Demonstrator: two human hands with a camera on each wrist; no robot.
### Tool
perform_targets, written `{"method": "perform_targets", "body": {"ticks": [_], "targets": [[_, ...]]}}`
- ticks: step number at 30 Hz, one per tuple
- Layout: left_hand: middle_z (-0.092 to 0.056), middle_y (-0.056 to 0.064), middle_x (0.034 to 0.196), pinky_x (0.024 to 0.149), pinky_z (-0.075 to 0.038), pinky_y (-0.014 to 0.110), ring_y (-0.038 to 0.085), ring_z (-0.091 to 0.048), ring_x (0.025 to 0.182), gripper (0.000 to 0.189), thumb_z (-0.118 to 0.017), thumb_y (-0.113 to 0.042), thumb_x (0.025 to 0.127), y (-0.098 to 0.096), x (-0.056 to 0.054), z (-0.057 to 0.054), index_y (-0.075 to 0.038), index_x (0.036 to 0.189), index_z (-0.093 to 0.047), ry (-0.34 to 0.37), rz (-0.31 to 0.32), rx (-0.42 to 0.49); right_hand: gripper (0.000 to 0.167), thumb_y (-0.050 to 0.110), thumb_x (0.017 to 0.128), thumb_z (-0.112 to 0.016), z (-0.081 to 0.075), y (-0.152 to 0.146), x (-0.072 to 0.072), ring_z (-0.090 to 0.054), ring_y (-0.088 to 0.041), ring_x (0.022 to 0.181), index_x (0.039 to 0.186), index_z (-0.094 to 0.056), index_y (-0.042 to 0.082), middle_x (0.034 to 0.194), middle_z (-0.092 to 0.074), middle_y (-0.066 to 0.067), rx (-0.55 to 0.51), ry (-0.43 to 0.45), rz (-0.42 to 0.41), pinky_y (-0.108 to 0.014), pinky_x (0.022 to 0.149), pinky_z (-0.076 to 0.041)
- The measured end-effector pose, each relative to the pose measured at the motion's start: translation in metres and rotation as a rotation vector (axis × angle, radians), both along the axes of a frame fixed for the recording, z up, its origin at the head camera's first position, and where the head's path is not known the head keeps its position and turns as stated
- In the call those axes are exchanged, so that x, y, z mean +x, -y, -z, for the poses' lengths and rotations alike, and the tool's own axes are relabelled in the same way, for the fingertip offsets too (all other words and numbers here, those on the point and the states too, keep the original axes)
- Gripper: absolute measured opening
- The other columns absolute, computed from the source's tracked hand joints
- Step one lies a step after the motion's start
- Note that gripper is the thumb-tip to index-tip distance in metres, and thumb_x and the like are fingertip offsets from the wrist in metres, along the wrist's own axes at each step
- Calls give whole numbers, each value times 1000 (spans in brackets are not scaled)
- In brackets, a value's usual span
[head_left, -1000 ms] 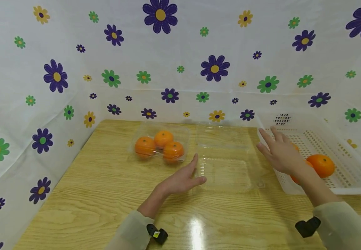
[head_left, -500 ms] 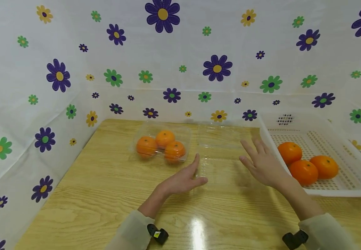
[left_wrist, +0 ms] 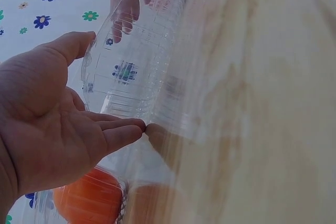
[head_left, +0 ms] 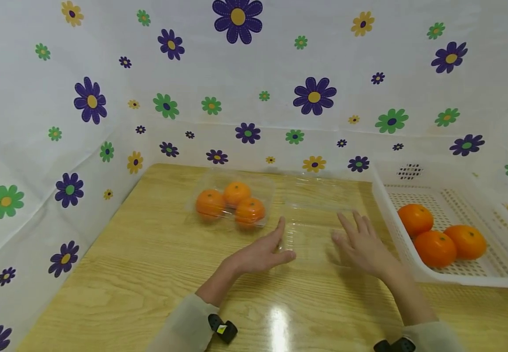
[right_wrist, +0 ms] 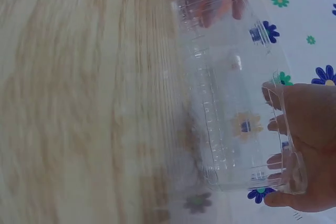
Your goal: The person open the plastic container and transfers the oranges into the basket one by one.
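Container [head_left: 311,240] sits btwn L hand [head_left: 255,254] & R hand [head_left: 364,250], yellow cam sticker [head_left: 221,329] unreadable.

Table [head_left: 104,283]: open lane along left edge. Toward far edge: orange-filled box [head_left: 264,188], clear container [head_left: 317,239], obstructing. Container flanks: left hand [head_left: 258,254], right hand [head_left: 364,252]. Far-right corner: basket [head_left: 491,282], narrow gap to right hand. Transparent rims possibly wider.

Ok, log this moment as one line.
left hand: left side of open clamshell; right hand: its right side; second clamshell: three mandarins; white basket: three mandarins
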State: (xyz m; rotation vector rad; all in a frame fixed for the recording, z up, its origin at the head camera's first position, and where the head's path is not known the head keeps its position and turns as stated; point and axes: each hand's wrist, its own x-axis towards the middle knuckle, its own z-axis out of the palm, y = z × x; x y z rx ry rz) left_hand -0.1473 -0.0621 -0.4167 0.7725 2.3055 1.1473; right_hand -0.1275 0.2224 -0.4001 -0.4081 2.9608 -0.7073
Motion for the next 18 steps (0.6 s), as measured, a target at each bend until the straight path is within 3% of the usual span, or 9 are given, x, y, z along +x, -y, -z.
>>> {"method": "perform_targets", "body": {"ticks": [9, 18], "targets": [[5, 10, 164, 121, -14, 35, 19, -9, 150, 95, -54, -46, 101, -9, -3, -2, -8, 158, 13, 1, 25, -39, 71, 39, 102, -54, 7, -9, 4, -5, -58, 143, 156, -27, 2, 158, -7, -36, -16, 0, 47, -77, 105, -17], [4, 10, 164, 121, -14, 36, 20, -10, 150, 96, -54, -48, 100, -6, -4, -1, -10, 158, 11, 9, -32, -44, 66, 37, 102, -53, 3, -8, -4, -4, -58, 144, 154, -32, 1, 159, -8, -35, -22, 4, 10, -77, 106, -14]]}}
